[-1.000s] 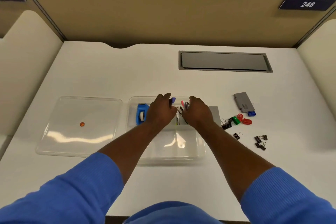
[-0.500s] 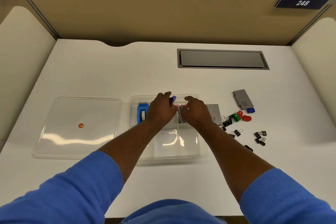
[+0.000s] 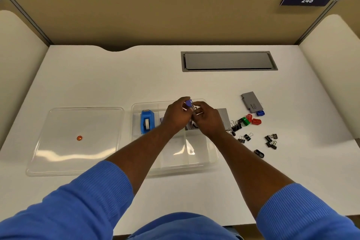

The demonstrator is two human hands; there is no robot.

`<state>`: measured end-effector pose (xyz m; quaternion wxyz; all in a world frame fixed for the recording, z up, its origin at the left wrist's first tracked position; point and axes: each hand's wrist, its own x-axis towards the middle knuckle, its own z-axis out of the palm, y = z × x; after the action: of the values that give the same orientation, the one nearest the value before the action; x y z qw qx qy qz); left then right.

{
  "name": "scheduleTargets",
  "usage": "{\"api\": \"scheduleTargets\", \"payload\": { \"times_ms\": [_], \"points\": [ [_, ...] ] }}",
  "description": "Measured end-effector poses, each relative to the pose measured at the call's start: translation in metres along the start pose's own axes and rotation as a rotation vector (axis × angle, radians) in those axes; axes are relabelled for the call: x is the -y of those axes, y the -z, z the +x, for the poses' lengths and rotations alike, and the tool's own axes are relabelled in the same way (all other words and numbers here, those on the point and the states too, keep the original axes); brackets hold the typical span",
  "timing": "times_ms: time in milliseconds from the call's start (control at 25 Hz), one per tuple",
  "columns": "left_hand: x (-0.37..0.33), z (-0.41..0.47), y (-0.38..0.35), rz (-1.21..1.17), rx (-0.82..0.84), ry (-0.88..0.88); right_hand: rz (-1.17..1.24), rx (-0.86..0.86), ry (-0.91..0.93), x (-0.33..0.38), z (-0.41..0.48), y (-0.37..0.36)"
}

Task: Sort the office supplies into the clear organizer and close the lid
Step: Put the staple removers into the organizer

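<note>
Resting on the white surface (image 3: 116,84), the clear organizer (image 3: 212,160) is seen uncovered, its lid (image 3: 58,154) laid flat just to its left with a small orange dot (image 3: 79,138) at its middle. A blue tape dispenser (image 3: 147,123) is held in the organizer's left compartment. Both hands are met over the organizer's far middle compartment. The fingers of the left hand (image 3: 176,116) are curled around a small purple item (image 3: 188,102), of which only the top is shown; what it is cannot be told. The fingers of the right hand (image 3: 207,121) are bent inward against the same spot, and a thin metal piece is seen between them, though whether it is truly gripped cannot be told. Dark and silvery things (image 3: 191,126) are glimpsed beneath the hands inside that compartment.

Outside the organizer, to its right, a grey sheet (image 3: 223,116) is partly hidden by the right hand. Black binder clips (image 3: 247,137) are scattered near it, with a green clip (image 3: 245,121), two red clips (image 3: 253,120) and a blue clip (image 3: 260,113) close together. A grey flat case (image 3: 251,102) is lying just beyond them. Blue sleeves (image 3: 87,200) are pushed up on both forearms.
</note>
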<state>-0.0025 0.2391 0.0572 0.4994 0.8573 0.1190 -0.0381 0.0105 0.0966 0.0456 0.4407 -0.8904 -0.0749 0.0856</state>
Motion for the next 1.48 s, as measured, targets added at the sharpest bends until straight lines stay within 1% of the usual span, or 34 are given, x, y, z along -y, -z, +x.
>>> {"api": "scheduleTargets", "payload": {
  "times_ms": [80,160,240,320,400,760,1000,1160,1480],
  "points": [
    [0.008,0.000,0.001,0.147,-0.025,-0.064,-0.090,-0.075,-0.037,-0.002,-0.001,0.003],
    [0.021,0.002,0.005,0.451,-0.011,-0.135,-0.250,-0.140,-0.072,-0.003,-0.002,0.008],
    [0.034,0.005,0.009,0.722,0.086,-0.150,-0.434,-0.157,-0.088,-0.005,-0.001,0.009],
    [0.046,0.006,0.010,0.839,0.172,-0.125,-0.545,-0.180,-0.061,-0.005,-0.002,0.008],
    [0.053,0.005,0.008,0.866,0.204,-0.111,-0.580,-0.169,-0.045,-0.005,-0.001,0.006],
    [0.060,0.008,0.007,0.877,0.216,-0.103,-0.608,-0.041,-0.015,-0.009,0.000,-0.004],
    [0.059,0.009,0.004,0.880,0.214,-0.088,-0.668,-0.130,0.110,-0.011,-0.013,0.003],
    [0.049,0.006,0.002,0.842,0.192,-0.079,-0.607,-0.129,0.121,-0.015,-0.024,0.014],
    [0.005,-0.016,-0.044,0.792,0.156,-0.234,-0.570,-0.158,0.109,-0.037,-0.048,0.050]
  ]
}}
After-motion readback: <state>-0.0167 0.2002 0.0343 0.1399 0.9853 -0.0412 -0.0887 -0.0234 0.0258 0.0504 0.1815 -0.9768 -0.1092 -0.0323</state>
